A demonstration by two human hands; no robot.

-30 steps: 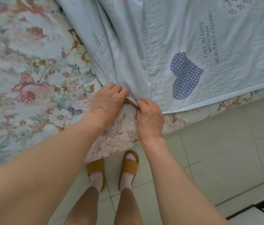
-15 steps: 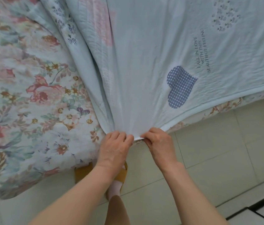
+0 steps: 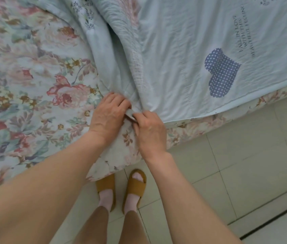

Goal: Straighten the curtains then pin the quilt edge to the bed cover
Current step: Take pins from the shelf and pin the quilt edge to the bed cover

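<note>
I see two hands at the bed's corner: my left hand [image 3: 108,115] and right hand [image 3: 149,131] both pinch one quilt [image 3: 174,50] corner against the floral bed cover [image 3: 24,85]; one small grey pin-like object [image 3: 130,115] shows between them, two slippers [image 3: 135,184] below

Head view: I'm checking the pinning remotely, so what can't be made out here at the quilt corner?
- Pin: only a small grey sliver shows between the left hand and right hand; fingers hide the rest.
- Whether it passes through quilt and bed cover: hidden under the fingers.
- Curtains: outside the frame.
- Quilt lettering: blurred, only partly readable.
</note>
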